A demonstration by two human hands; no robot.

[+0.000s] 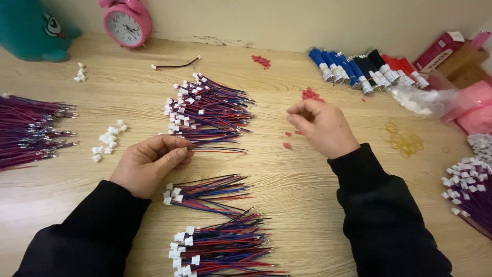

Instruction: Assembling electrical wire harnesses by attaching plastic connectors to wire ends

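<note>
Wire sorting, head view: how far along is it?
Done: two small piles of connector-tipped wires lie near the person. In hand: the left hand pinches a few wires; the right hand is curled above the table. Left: the big pile and bare wires.

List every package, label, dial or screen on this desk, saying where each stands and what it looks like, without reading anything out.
Red rectangular cardboard box: far right corner, lying aslant, white end flap.
Brown cardboard carton: beside the red box, partly hidden.
Clear plastic bag: right side, crumpled, holding white bits.
Pink plastic bags: right edge, piled.
Pink round alarm clock: back left, white dial, against the wall.
No screens.
</note>
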